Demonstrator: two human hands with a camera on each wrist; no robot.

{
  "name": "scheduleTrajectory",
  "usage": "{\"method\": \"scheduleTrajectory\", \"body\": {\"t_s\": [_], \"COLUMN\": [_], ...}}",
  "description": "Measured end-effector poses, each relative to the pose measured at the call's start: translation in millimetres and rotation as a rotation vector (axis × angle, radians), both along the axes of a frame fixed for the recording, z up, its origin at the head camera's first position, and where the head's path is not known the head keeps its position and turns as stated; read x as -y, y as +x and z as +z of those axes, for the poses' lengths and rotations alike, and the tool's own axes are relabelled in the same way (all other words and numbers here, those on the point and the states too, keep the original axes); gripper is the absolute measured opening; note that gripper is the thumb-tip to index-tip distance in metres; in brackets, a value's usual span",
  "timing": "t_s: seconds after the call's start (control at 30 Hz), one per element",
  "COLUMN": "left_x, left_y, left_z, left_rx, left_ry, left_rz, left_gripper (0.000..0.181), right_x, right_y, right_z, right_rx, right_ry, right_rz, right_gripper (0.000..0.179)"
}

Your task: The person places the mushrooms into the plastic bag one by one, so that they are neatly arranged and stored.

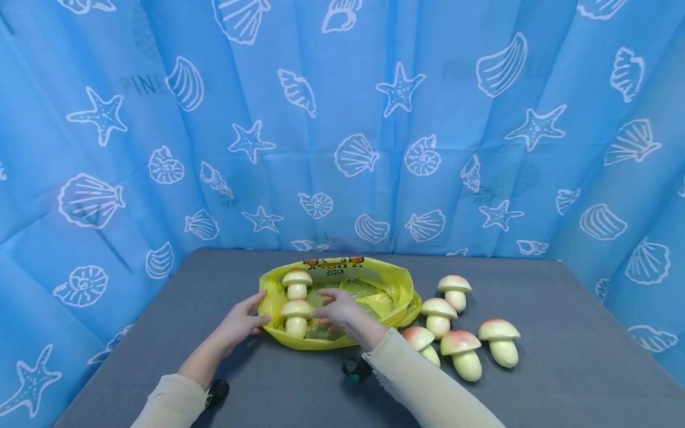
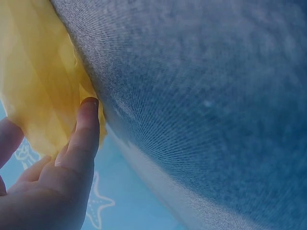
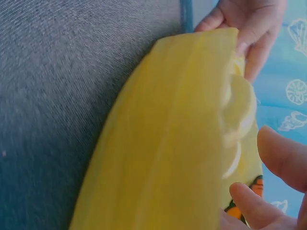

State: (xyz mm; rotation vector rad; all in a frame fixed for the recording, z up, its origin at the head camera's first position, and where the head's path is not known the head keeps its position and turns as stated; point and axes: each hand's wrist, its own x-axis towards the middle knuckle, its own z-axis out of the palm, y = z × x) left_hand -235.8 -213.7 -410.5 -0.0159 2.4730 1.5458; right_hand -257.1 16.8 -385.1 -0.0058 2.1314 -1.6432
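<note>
- Left grip (image 1: 241, 324): spread wide against the left end of the yellow bag (image 1: 397, 280).
- Two mushrooms (image 1: 297, 308): already inside.
- Right grip (image 1: 342, 310): over the bag's mouth, fingers parted, holding nothing.
- Five mushrooms (image 1: 461, 340): still outside, on the worktop (image 1: 578, 368).

Your right hand (image 1: 342, 310) has room inside the yellow bag (image 1: 321, 345) right of the two mushrooms (image 1: 296, 326), while your left hand (image 1: 242, 322) bars its left end and five mushrooms (image 1: 462, 355) crowd the bench (image 1: 278, 386) by its right.
</note>
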Motion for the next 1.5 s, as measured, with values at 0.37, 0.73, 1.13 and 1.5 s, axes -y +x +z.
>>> {"method": "scheduleTrajectory", "body": {"t_s": [0.37, 0.73, 1.13, 1.5], "left_x": [1.2, 0.8, 0.0, 0.3], "left_y": [0.0, 0.3, -1.2, -1.7], "left_z": [-0.1, 0.2, -2.2, -2.2], "left_rx": [0.001, 0.001, -0.002, 0.009], "left_ry": [0.005, 0.012, 0.007, -0.005], "left_rz": [0.000, 0.007, 0.013, 0.021], "left_gripper": [0.064, 0.064, 0.065, 0.065], "right_x": [-21, -44, -88, -125], "right_y": [4.9, 6.4, 10.0, 17.4], "right_z": [19.5, 36.1, 54.2, 64.0], "right_rx": [-0.037, -0.082, -0.157, -0.196], "right_ry": [-0.044, -0.052, -0.060, -0.039], "right_rz": [-0.026, -0.082, -0.081, -0.135], "right_gripper": [0.051, 0.045, 0.048, 0.050]}}
